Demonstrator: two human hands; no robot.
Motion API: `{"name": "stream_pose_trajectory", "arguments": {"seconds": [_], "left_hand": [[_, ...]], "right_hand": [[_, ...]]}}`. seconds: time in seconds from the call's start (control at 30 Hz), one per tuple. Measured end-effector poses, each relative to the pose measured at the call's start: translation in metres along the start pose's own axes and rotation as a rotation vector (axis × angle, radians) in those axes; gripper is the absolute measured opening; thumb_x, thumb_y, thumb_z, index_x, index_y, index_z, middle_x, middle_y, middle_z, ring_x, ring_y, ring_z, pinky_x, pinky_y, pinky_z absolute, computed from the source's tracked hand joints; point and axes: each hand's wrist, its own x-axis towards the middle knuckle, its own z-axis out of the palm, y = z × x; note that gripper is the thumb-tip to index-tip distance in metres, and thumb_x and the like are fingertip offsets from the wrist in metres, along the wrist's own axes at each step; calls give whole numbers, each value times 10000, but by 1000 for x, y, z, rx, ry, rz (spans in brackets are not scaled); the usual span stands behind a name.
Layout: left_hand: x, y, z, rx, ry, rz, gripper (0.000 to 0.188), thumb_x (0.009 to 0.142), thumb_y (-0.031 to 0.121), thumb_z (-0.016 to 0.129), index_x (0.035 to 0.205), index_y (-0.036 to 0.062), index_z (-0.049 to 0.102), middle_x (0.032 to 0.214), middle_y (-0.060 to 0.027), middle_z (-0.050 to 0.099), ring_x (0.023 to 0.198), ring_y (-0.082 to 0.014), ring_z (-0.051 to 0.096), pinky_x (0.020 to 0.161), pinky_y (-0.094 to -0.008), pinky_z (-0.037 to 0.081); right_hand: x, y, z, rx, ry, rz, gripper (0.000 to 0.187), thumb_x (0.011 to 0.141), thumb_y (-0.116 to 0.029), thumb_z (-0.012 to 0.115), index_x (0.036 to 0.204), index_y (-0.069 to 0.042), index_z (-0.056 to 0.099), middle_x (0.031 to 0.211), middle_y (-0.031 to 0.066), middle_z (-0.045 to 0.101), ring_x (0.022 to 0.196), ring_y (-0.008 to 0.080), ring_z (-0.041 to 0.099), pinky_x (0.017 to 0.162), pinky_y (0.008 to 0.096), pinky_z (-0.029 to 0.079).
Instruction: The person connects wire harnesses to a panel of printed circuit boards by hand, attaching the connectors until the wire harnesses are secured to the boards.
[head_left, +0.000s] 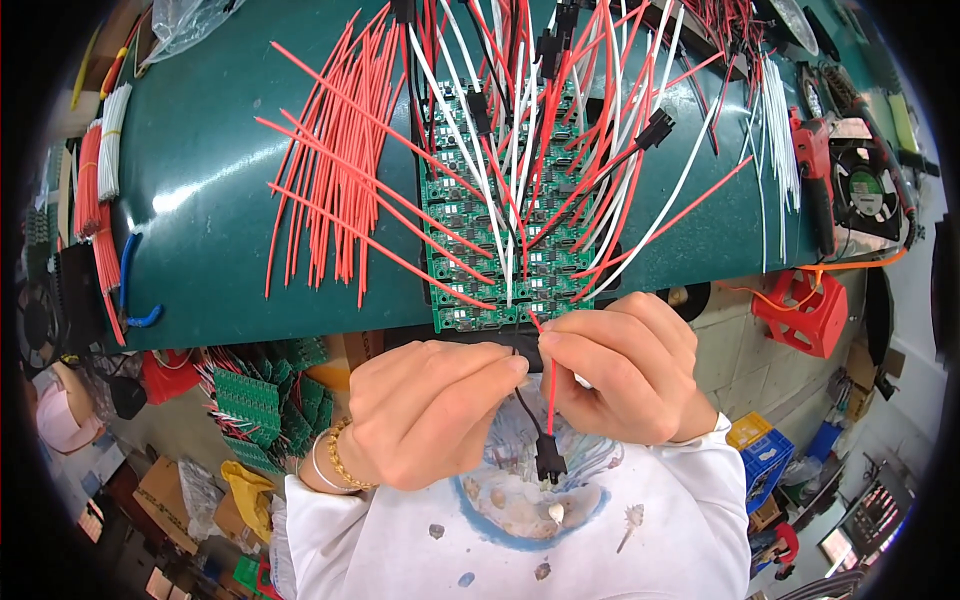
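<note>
Both my hands are at the table's front edge, just below a panel of green circuit boards (460,215). My left hand (425,410) is closed, thumb and fingertip pinching the black wire (527,405) of a two-wire connector lead. With a similar pinch, my right hand (635,365) holds the red wire (552,395) of that lead, its tip close to the panel's lowest row. The black plug (550,462) dangles below, in front of my shirt. A small white bit shows under the right fingers, too small to name. Red, white and black wires stick out from the panel.
Loose red wires (330,200) lie left of the panel on the green tabletop (210,250). White wires (780,150) and a fan (862,195) are at the right. Below the table are finished-looking boards (250,405), a red stool (805,310) and a blue crate (765,465).
</note>
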Motion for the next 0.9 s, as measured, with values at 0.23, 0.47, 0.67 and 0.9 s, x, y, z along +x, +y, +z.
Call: {"name": "stream_pose_trajectory", "arguments": {"seconds": [0.23, 0.47, 0.67, 0.9], "left_hand": [[11, 5, 2, -120, 6, -181, 224, 657, -91, 719, 862, -38, 646, 732, -109, 643, 563, -218, 615, 483, -280, 485], [26, 9, 6, -7, 95, -465, 135, 747, -45, 734, 745, -13, 602, 621, -73, 590, 423, -133, 488, 406, -239, 366], [23, 9, 5, 86, 87, -403, 146, 757, -17, 741, 729, -2, 599, 590, -49, 554, 410, -123, 450, 400, -245, 333], [4, 0, -13, 390, 207, -436, 138, 877, 11, 544, 971, -40, 632, 805, -138, 590, 691, -275, 540, 624, -349, 418]], "right_hand": [[7, 0, 0, 13, 23, 52, 326, 543, 32, 695, 862, -4, 640, 764, 75, 629, 519, 174, 507, 435, 258, 359], [16, 29, -44, -355, 319, 523, 70, 779, 40, 640, 834, 3, 660, 723, 9, 633, 539, 26, 431, 490, 169, 306], [42, 104, -59, -693, 56, 795, 213, 813, -250, 674, 887, -51, 686, 682, 71, 660, 656, 264, 649, 614, 366, 493], [32, 119, -88, -288, 205, 901, 212, 848, -174, 662, 881, 36, 669, 660, 58, 651, 620, 84, 592, 563, 225, 431]]}}
